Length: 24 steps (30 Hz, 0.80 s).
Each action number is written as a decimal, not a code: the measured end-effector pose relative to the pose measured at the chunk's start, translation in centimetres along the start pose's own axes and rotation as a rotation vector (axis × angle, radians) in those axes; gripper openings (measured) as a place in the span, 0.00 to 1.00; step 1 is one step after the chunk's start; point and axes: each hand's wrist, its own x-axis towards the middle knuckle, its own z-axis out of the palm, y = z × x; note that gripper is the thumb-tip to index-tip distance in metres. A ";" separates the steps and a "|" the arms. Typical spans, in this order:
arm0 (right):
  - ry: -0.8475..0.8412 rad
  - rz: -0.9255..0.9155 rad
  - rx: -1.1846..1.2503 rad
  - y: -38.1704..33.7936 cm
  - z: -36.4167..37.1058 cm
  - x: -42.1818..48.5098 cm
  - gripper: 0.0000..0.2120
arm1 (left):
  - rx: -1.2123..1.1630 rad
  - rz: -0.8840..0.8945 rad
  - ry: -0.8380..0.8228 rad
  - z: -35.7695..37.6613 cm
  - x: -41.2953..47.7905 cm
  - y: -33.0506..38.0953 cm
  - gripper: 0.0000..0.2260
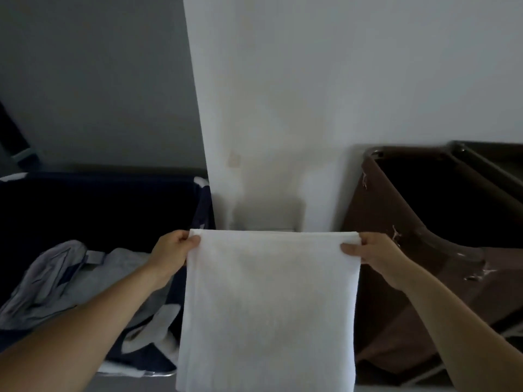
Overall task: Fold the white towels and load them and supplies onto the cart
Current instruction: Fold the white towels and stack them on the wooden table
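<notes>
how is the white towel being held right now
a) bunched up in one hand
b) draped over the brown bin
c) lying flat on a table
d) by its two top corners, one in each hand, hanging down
d: the left hand and right hand each pinch a top corner of the white towel, which hangs straight down between them.

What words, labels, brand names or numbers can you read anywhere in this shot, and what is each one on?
No readable text anywhere.
The white towel, pinched at its top corners by the left hand and right hand, is plain with no tag showing.
The brown bin, dark blue bin and wall show no print; the pale mark on the wall looks like a stain, not lettering.
</notes>
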 end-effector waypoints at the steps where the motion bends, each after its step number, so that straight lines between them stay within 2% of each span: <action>1: -0.008 0.039 0.033 1.2 0.8 2.4 0.04 | 0.018 -0.044 0.000 1.3 2.3 -1.0 0.11; 5: 0.038 0.210 0.097 7.4 5.0 9.6 0.07 | 0.110 -0.263 -0.036 6.3 9.0 -6.2 0.11; 9: 0.002 0.345 0.118 12.1 7.9 11.9 0.09 | 0.106 -0.515 -0.118 9.4 10.5 -11.6 0.13; 11: 0.030 0.356 0.098 12.6 7.8 12.4 0.09 | 0.179 -0.485 -0.095 9.6 10.8 -12.6 0.12; 15: 0.089 0.293 0.111 10.8 6.8 13.2 0.07 | 0.238 -0.244 0.055 9.3 11.9 -11.5 0.08; 18: 0.181 0.259 0.193 8.5 6.2 14.3 0.08 | 0.234 -0.088 0.156 9.2 13.3 -9.5 0.09; 21: 0.208 0.269 0.208 7.3 6.5 16.1 0.06 | 0.267 -0.144 0.129 9.6 16.1 -9.2 0.10; 23: 0.176 0.325 0.129 8.1 7.3 16.7 0.05 | 0.351 -0.277 0.007 10.1 16.9 -10.2 0.13; 24: 0.182 0.337 0.105 8.8 7.8 16.7 0.08 | 0.380 -0.329 -0.052 10.3 16.7 -10.8 0.16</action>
